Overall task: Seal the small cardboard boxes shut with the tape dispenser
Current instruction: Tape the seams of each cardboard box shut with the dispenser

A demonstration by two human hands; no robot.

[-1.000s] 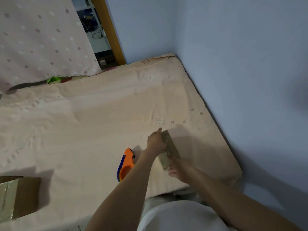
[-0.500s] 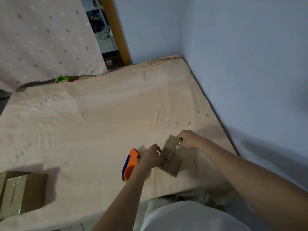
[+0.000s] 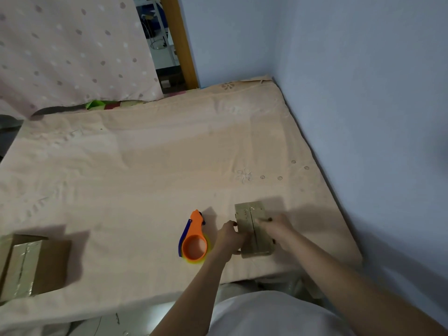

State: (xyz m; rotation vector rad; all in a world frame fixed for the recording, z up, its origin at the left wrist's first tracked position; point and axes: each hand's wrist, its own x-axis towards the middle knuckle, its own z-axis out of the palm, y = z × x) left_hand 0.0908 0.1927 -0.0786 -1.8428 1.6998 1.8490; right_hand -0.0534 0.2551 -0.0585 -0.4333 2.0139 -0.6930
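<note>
Fingertips (image 3: 260,220) (right hand (image 3: 278,230)) blurred

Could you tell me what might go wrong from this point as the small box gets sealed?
1. The small box lies on a soft bed sheet, so it may sink or tilt under taping pressure.
2. Both the left hand and right hand are on the box; letting go to fetch the tape dispenser could let the flaps spring open along the centre seam.
3. The box sits near the bed's front edge and might slide off.
</note>
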